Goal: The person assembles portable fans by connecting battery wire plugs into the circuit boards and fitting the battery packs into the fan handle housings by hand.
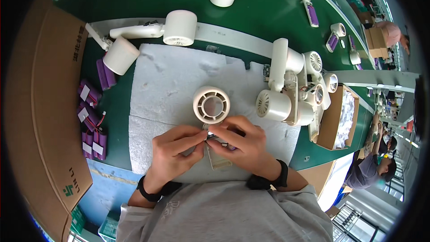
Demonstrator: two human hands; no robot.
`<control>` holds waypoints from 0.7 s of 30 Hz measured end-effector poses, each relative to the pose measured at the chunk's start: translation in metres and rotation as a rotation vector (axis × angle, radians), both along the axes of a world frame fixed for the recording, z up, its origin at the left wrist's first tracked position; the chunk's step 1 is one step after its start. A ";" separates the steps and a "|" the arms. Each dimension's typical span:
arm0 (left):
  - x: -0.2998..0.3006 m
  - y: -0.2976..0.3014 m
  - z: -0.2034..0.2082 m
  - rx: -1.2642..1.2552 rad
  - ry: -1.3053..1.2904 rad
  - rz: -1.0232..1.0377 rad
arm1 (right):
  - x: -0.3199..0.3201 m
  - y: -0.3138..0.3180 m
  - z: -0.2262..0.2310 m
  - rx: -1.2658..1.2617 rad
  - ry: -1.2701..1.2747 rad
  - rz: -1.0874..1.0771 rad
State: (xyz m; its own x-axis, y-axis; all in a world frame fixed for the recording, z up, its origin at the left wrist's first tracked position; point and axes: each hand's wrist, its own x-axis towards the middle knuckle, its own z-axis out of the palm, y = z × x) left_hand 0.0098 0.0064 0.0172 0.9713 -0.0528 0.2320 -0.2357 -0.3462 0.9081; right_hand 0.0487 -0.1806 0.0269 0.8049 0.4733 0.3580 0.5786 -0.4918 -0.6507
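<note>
A cream handheld fan (197,105), with a round spoked head, lies on the white foam sheet (168,78) in front of me. Its opened handle (219,160) points toward my body. Where head and handle meet, my left hand (175,149) pinches thumb and forefinger together at a small part. From the other side my right hand (242,143) closes its fingers on the same spot, thumb against the handle. The small part between the fingertips is mostly covered, so its kind cannot be made out.
Purple battery packs (99,145) lie at left beside a tall carton (53,103). More cream fan bodies (274,105) are heaped on the right, next to an open box (329,121) of white pieces. Others stand along a grey rail (224,36). Co-workers (371,168) sit far right.
</note>
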 end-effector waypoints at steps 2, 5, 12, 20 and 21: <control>-0.002 0.000 0.001 0.005 -0.002 0.000 | -0.001 0.003 -0.002 0.030 -0.002 0.005; -0.005 0.000 0.000 0.013 0.013 0.013 | -0.004 0.002 -0.004 0.054 0.005 -0.007; -0.004 0.002 -0.007 -0.023 0.010 -0.021 | -0.005 0.004 0.000 0.068 0.187 -0.026; 0.005 -0.011 0.007 -0.006 0.165 -0.029 | 0.001 -0.002 0.011 0.075 0.290 -0.072; 0.005 -0.011 0.004 -0.029 0.167 -0.042 | 0.001 -0.003 0.010 0.075 0.287 -0.077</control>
State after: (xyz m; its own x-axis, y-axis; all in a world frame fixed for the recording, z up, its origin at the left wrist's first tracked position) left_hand 0.0143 -0.0044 0.0216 0.9935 -0.0898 0.0693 -0.0941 -0.3118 0.9455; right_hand 0.0494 -0.1835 0.0372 0.9107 0.3879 0.1420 0.3285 -0.4717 -0.8183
